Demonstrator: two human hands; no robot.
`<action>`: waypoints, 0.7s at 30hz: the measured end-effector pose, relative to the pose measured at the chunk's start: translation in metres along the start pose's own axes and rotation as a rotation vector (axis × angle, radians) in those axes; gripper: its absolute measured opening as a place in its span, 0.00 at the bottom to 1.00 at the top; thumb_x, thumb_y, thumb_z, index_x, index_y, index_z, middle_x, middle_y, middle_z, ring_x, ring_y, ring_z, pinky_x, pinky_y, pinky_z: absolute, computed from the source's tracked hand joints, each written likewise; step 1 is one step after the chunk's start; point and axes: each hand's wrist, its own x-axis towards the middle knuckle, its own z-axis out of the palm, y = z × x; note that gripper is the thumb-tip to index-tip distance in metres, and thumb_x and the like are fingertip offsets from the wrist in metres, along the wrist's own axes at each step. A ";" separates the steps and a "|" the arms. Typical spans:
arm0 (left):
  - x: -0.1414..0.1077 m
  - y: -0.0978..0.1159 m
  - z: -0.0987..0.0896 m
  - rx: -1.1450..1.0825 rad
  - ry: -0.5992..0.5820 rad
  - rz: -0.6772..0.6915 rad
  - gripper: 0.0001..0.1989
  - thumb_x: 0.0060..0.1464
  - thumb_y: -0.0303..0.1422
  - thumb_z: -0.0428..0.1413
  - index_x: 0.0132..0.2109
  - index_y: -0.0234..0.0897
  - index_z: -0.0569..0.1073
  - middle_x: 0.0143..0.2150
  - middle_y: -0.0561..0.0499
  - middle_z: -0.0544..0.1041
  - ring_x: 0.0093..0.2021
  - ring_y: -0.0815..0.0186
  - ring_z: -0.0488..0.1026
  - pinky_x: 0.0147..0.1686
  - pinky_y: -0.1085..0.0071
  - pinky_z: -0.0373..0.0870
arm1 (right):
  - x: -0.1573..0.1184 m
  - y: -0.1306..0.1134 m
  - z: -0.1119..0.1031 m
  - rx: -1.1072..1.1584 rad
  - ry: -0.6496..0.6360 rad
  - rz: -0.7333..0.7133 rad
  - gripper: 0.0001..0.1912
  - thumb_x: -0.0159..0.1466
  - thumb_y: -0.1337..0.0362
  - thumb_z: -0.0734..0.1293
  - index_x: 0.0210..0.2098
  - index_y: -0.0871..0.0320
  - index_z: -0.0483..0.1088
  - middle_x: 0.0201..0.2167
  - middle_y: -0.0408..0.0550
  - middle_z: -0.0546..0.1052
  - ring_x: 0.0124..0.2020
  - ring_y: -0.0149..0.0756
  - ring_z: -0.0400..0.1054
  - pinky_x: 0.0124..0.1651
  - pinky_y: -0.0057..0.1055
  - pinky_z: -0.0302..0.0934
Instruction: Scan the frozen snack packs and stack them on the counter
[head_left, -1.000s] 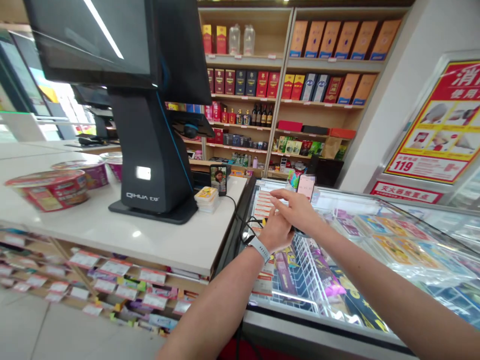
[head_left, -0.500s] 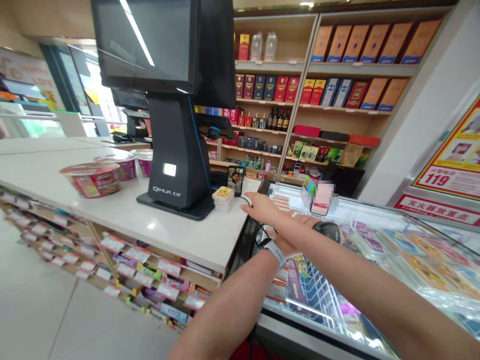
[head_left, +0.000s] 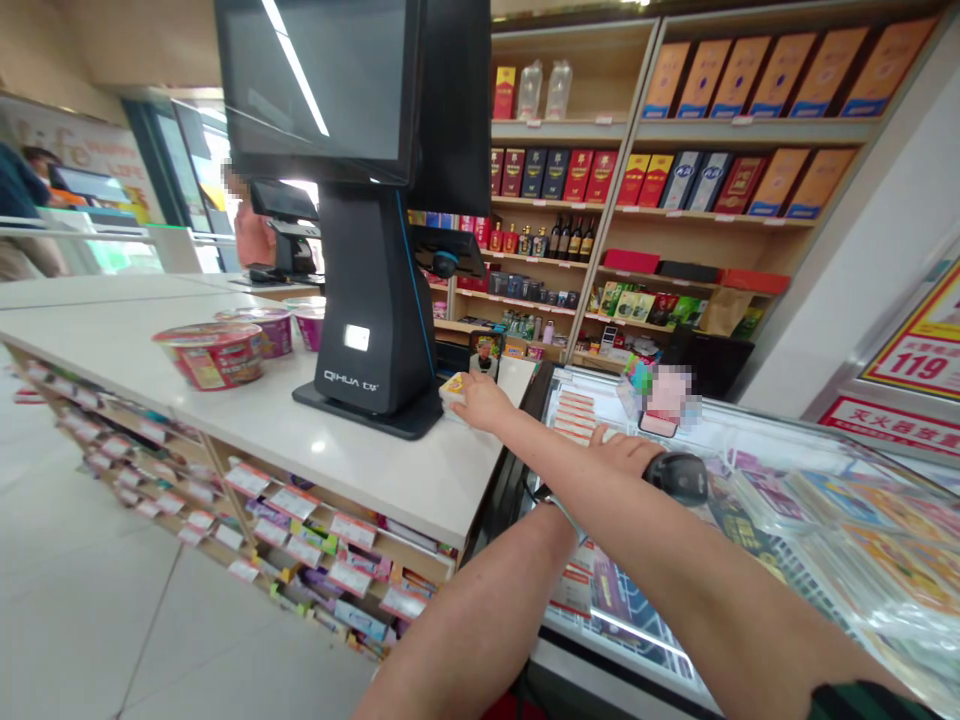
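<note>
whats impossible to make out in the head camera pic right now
All in the head view:
- how the left hand meets the barcode scanner: hidden behind the right forearm
- the far side of the small pack stack: behind the right hand
- the monitor's top: cut off by the upper edge
- price tag text: too small, blurred

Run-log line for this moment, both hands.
right hand: fingers on small packs | left hand: holding black scanner | rest: red tub, monitor on counter
</note>
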 end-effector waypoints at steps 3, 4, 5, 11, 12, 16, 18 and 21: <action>-0.002 0.001 -0.002 -0.009 0.015 0.019 0.23 0.62 0.34 0.50 0.63 0.42 0.63 0.63 0.48 0.69 0.64 0.59 0.63 0.70 0.46 0.43 | 0.007 -0.001 0.008 -0.006 0.005 0.017 0.35 0.65 0.56 0.66 0.64 0.72 0.58 0.65 0.68 0.61 0.65 0.52 0.55 0.64 0.41 0.54; -0.002 0.001 -0.003 -0.015 0.019 0.025 0.23 0.61 0.34 0.50 0.63 0.42 0.63 0.63 0.48 0.70 0.64 0.58 0.63 0.70 0.46 0.43 | 0.009 -0.001 0.011 -0.010 0.006 0.024 0.35 0.65 0.56 0.66 0.64 0.71 0.58 0.66 0.68 0.60 0.66 0.52 0.54 0.63 0.42 0.54; -0.003 0.002 -0.004 -0.021 0.024 0.029 0.23 0.61 0.33 0.50 0.63 0.42 0.63 0.63 0.47 0.70 0.64 0.58 0.63 0.70 0.45 0.43 | 0.010 -0.002 0.014 -0.020 0.004 0.026 0.34 0.65 0.55 0.65 0.64 0.71 0.58 0.66 0.68 0.60 0.66 0.52 0.54 0.63 0.42 0.55; -0.005 0.005 -0.004 -0.033 0.083 0.021 0.22 0.60 0.32 0.50 0.61 0.41 0.66 0.61 0.47 0.72 0.61 0.54 0.67 0.69 0.47 0.47 | 0.007 0.000 0.021 -0.099 -0.031 -0.014 0.29 0.64 0.60 0.67 0.61 0.68 0.62 0.62 0.65 0.66 0.64 0.49 0.58 0.60 0.41 0.59; -0.006 0.006 -0.005 -0.033 0.089 0.022 0.22 0.60 0.31 0.49 0.61 0.41 0.67 0.60 0.47 0.72 0.61 0.53 0.67 0.69 0.48 0.47 | 0.006 0.001 0.020 -0.102 -0.029 -0.020 0.29 0.64 0.61 0.68 0.61 0.68 0.63 0.61 0.65 0.67 0.63 0.50 0.59 0.59 0.40 0.60; -0.009 0.010 -0.007 -0.050 0.124 0.030 0.22 0.60 0.30 0.48 0.60 0.41 0.68 0.59 0.47 0.73 0.60 0.50 0.68 0.69 0.49 0.49 | 0.002 0.001 0.015 -0.118 -0.012 -0.043 0.20 0.64 0.68 0.64 0.56 0.67 0.69 0.54 0.63 0.74 0.55 0.50 0.69 0.54 0.40 0.64; -0.010 0.012 -0.010 -0.070 0.124 0.031 0.21 0.60 0.31 0.47 0.60 0.42 0.68 0.59 0.47 0.73 0.60 0.50 0.68 0.69 0.49 0.48 | 0.000 0.000 0.012 -0.122 0.000 -0.046 0.18 0.65 0.71 0.62 0.53 0.65 0.72 0.51 0.62 0.76 0.51 0.50 0.72 0.51 0.40 0.66; -0.011 0.012 -0.012 -0.081 0.101 0.019 0.21 0.62 0.32 0.47 0.60 0.42 0.68 0.60 0.46 0.73 0.61 0.52 0.68 0.69 0.50 0.47 | -0.003 -0.002 0.007 -0.132 0.002 -0.047 0.19 0.64 0.72 0.60 0.52 0.64 0.73 0.52 0.60 0.77 0.50 0.47 0.73 0.51 0.39 0.66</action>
